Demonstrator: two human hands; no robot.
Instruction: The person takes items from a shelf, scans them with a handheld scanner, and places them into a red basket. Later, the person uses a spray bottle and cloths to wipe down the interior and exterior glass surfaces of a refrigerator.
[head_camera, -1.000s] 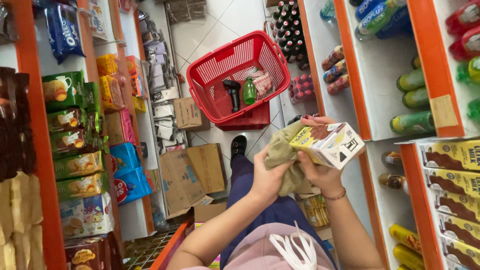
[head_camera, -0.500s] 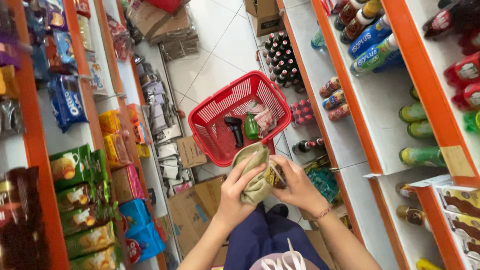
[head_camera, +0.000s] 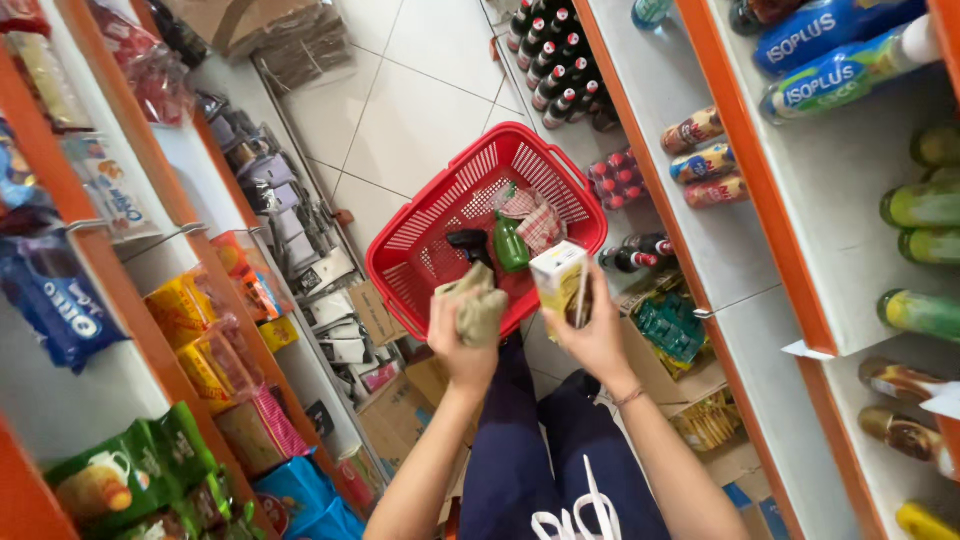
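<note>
Left hand (head_camera: 462, 335) has a closed grip on a crumpled olive cloth (head_camera: 477, 303); right hand (head_camera: 592, 335) has a closed grip on a small yellow-white carton (head_camera: 558, 281), held upright. Both sit just above the near rim of a red basket (head_camera: 420, 250) on the tiled floor (head_camera: 420, 110). The basket holds a green bottle (head_camera: 510, 245), a black item and checkered packets. Shelves with bottles on the right, snack packs on the left.

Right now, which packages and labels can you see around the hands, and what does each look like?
Small carton: held in the right hand, boxy, white and yellow.
Cloth: bunched in the left hand, olive-tan.
Green bottle: lying in the red basket, dark cap.
Blue bottles: top right shelf, on their sides, blue with green.
Green packs: lower left shelf, with a cup picture.
</note>
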